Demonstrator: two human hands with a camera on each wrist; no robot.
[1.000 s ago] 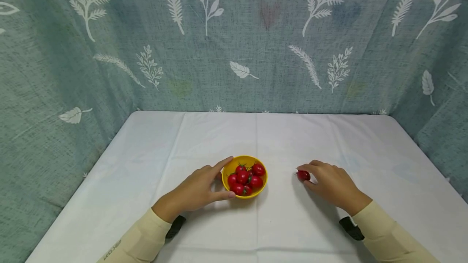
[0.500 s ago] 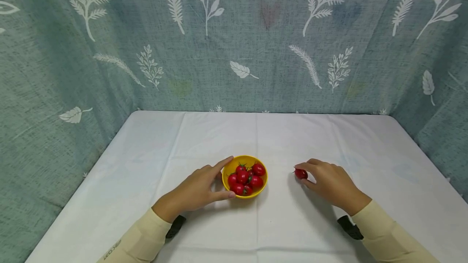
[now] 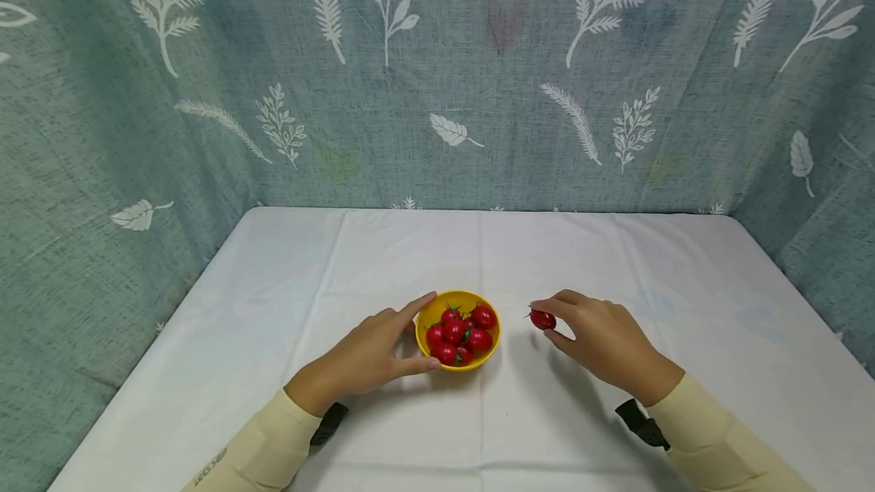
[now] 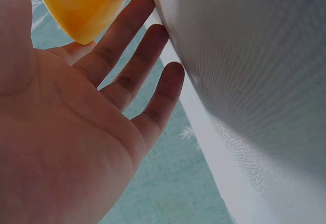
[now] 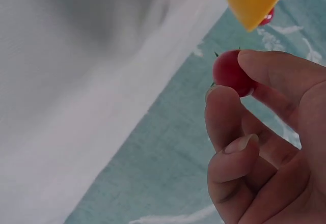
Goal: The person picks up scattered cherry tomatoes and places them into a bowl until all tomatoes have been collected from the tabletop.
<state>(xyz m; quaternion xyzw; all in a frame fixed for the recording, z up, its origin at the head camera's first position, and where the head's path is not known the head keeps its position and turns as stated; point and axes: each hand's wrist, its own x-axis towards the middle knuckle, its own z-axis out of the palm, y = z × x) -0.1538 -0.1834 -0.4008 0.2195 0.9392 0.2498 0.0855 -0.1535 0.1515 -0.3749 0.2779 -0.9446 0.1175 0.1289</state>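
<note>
A small yellow bowl (image 3: 456, 299) full of red cherry tomatoes (image 3: 453, 330) stands on the table. My left hand (image 3: 365, 355) lies along the bowl's left side, its forefinger and thumb stretched to the rim. In the left wrist view the other fingers reach out straight beneath the yellow bowl (image 4: 84, 5). To the right, my right hand (image 3: 604, 336) pinches one cherry tomato (image 3: 543, 320) between thumb and fingertips. Green sepals show on this tomato (image 5: 230, 72) in the right wrist view, just short of the bowl (image 5: 252, 0).
White cloth covers the table (image 3: 383, 249). A blue-green curtain (image 3: 437, 97) printed with white leaves hangs behind it and along both sides.
My right hand has carried the pinched tomato leftward and slightly up towards the bowl. The left hand and the bowl have stayed in place.
</note>
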